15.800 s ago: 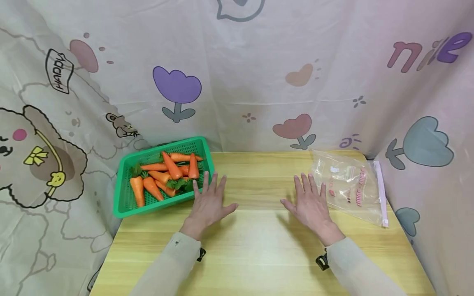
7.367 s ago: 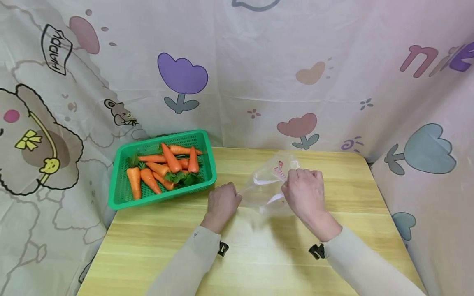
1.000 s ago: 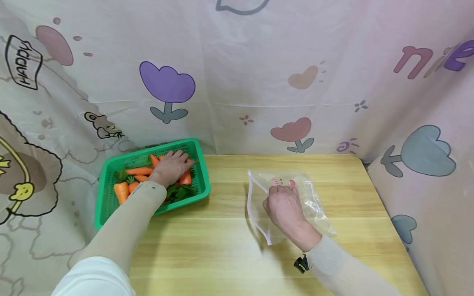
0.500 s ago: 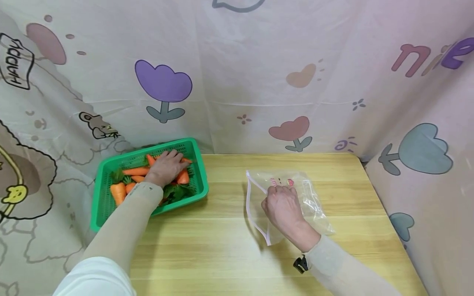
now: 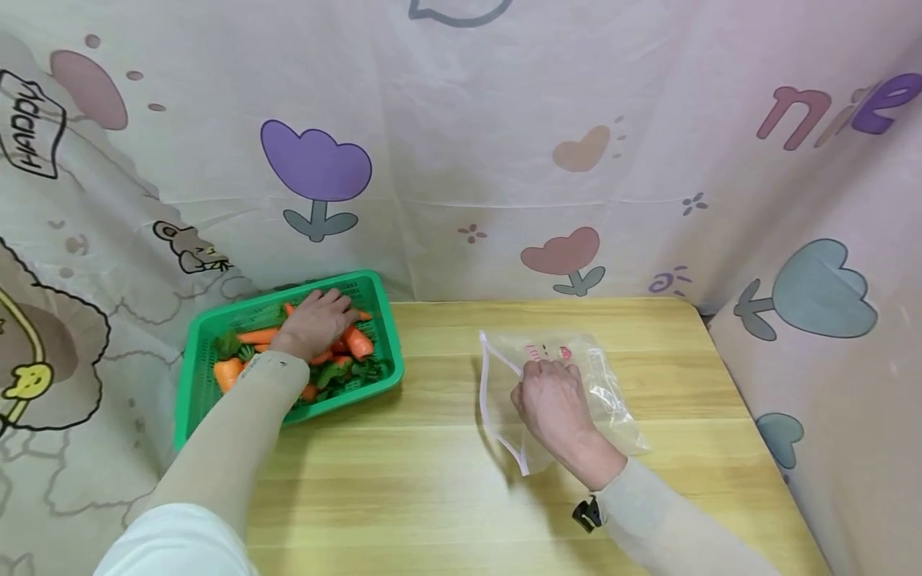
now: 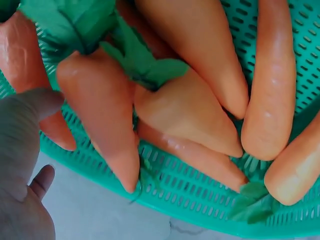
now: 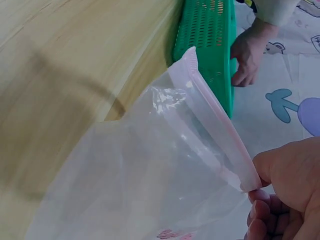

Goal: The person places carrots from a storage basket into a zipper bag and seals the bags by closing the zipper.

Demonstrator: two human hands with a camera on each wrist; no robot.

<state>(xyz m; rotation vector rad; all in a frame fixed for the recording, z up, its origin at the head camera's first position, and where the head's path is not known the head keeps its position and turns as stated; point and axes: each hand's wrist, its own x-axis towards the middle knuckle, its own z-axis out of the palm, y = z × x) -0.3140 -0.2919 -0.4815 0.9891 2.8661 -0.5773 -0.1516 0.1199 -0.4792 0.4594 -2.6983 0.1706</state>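
Note:
In the head view my left hand (image 5: pixel 317 322) reaches into a green plastic basket (image 5: pixel 398 352) at the left, its fingers spread over the carrots. Up close in the left wrist view, the hand (image 6: pixel 20 150) is at the left, one fingertip right at an orange carrot (image 6: pixel 97 105) with green leaves and a gap between its visible digits. My right hand (image 5: pixel 556 408) pinches the mouth edge of a clear zip bag (image 5: pixel 612 400). The right wrist view shows its thumb and fingers on the pinkish zip strip (image 7: pixel 220 110), with the mouth parted.
A light wooden table (image 5: pixel 403 496) carries the basket and the bag. Behind and at both sides hangs a printed cloth (image 5: pixel 461 120) with flowers and cartoon figures. Several carrots (image 6: pixel 270 85) lie loosely over one another in the basket.
Long before, both hands lay flat and the bag was at the right; both then handled it. Over the last second the left hand shifts slightly left in the basket and carrots near it move; the right stays.

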